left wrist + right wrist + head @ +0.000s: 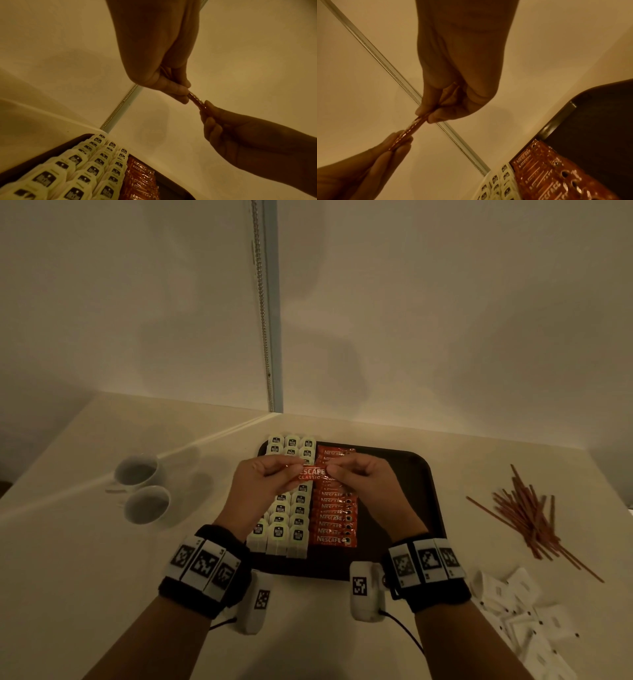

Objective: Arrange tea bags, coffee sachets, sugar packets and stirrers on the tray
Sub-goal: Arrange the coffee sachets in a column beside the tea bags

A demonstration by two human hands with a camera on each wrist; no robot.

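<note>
Red foil coffee sachet (312,473) held level above the dark tray (412,474), pinched at one end by left hand (255,484) and at the other by right hand (364,479); fingers (178,89) of both curled tight on it. Below the fingers: rows of white tea bags (289,523), beside them a column of coffee sachets (334,518). Stirrers (527,515) and sugar packets (527,618) on the table (85,577), well right of the fingers.

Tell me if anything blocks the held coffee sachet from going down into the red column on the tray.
Nothing visible does. Both hands, left hand and right hand, pinch the coffee sachet by its ends directly above the coffee column on the tray.
</note>
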